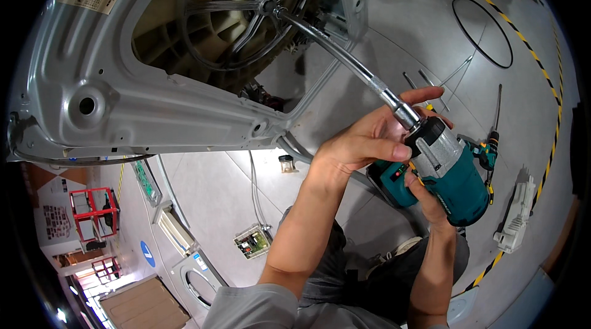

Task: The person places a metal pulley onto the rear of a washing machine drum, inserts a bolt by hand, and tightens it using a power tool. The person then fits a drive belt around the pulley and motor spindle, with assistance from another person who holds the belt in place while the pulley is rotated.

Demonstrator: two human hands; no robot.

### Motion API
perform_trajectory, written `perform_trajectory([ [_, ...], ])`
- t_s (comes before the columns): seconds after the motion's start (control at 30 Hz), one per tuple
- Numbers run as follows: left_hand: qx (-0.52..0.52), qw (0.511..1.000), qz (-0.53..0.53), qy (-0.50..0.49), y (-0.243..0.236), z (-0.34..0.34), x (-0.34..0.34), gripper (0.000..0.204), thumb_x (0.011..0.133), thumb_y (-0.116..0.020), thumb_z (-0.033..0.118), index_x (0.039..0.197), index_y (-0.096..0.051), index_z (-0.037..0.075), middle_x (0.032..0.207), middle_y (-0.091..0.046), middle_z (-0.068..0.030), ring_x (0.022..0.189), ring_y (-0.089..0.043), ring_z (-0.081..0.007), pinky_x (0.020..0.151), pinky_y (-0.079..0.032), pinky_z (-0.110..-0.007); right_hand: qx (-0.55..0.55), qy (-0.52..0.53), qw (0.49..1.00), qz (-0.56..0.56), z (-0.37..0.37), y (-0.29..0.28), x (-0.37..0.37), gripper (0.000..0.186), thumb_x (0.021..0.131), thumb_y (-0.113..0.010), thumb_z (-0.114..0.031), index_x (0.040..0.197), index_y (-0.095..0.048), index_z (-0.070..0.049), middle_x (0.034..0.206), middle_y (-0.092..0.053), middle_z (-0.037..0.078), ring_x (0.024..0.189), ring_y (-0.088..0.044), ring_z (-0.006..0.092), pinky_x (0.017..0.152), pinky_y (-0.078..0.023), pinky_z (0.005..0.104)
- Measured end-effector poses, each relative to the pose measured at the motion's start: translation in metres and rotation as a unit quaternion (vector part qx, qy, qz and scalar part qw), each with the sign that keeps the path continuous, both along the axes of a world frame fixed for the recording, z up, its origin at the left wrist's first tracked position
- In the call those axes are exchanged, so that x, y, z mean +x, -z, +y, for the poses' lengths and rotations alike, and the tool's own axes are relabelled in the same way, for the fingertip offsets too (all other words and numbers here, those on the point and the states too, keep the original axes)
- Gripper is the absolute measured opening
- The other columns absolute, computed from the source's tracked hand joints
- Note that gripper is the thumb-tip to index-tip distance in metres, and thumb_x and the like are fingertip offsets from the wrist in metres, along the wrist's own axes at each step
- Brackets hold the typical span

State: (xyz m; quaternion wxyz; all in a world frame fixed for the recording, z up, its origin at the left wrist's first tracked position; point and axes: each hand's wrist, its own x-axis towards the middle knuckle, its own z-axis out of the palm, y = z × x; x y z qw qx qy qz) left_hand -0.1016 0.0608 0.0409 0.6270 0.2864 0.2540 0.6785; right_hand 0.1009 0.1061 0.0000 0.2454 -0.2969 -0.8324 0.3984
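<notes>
My right hand (428, 198) is wrapped round the grip of a teal cordless impact wrench (452, 181). Close to its nose, my left hand (366, 144) cradles the tool, thumb along the near side and fingers behind. A long chrome extension bar (345, 55) runs up and left from the wrench. Its far end meets the hub of a spoked metal pulley (268, 7); whether it is seated on a bolt cannot be made out. Behind the pulley sits a ribbed plastic drum tub (166, 27), framed by the grey metal back panel (184, 110) of a washing machine.
A black belt (483, 32), a cordless screwdriver (489, 150) and a pale plastic part (517, 215) lie on the right floor. Lower left are a circuit board box (252, 241), a small jar (286, 164) and a white door panel (197, 280). Yellow-black tape (548, 76) edges the area.
</notes>
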Motion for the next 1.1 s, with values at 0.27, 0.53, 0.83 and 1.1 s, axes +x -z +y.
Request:
perform_trajectory([
  [0.27,-0.015,1.000,0.001,0.002,-0.005,0.001,0.001,0.113,0.059,-0.084,0.032,0.152,-0.032,-0.002,0.130,-0.058,-0.0304,0.125,-0.058,-0.0385,0.111,-0.042,-0.046,-0.091,0.033,0.992,0.077,0.000,0.010,-0.004,0.041,0.076,-0.086,-0.025,0.111,-0.071,-0.010,0.103,-0.071,0.009,0.087,-0.069,0.0267,0.074,-0.055,0.0358],
  [0.53,-0.006,1.000,0.001,0.002,-0.003,0.001,0.001,0.112,0.063,-0.084,0.033,0.154,-0.029,0.000,0.132,-0.057,-0.0305,0.125,-0.058,-0.0377,0.111,-0.043,-0.047,0.016,-0.006,1.000,-0.012,0.004,0.017,0.006,0.038,0.087,-0.074,-0.006,0.122,-0.062,-0.004,0.105,-0.067,0.005,0.093,-0.064,0.0155,0.083,-0.052,0.0301],
  [0.83,0.002,1.000,-0.019,0.012,0.001,0.005,0.004,0.114,0.066,-0.083,0.029,0.157,-0.021,0.002,0.133,-0.057,-0.0242,0.128,-0.055,-0.0343,0.113,-0.038,-0.043,-0.301,0.012,0.943,0.144,0.006,0.002,-0.011,0.016,0.087,-0.070,-0.006,0.102,-0.066,-0.005,0.086,-0.064,0.000,0.074,-0.057,0.0101,0.067,-0.046,0.0250],
  [1.1,-0.030,0.999,-0.014,-0.006,-0.005,0.002,0.008,0.112,0.068,-0.082,0.024,0.157,-0.018,0.003,0.136,-0.049,-0.0108,0.131,-0.047,-0.0247,0.114,-0.032,-0.037,-0.386,0.019,0.905,0.179,0.007,-0.002,-0.017,0.008,0.087,-0.069,-0.008,0.095,-0.066,-0.005,0.075,-0.060,-0.001,0.063,-0.051,0.0069,0.058,-0.039,0.0227],
])
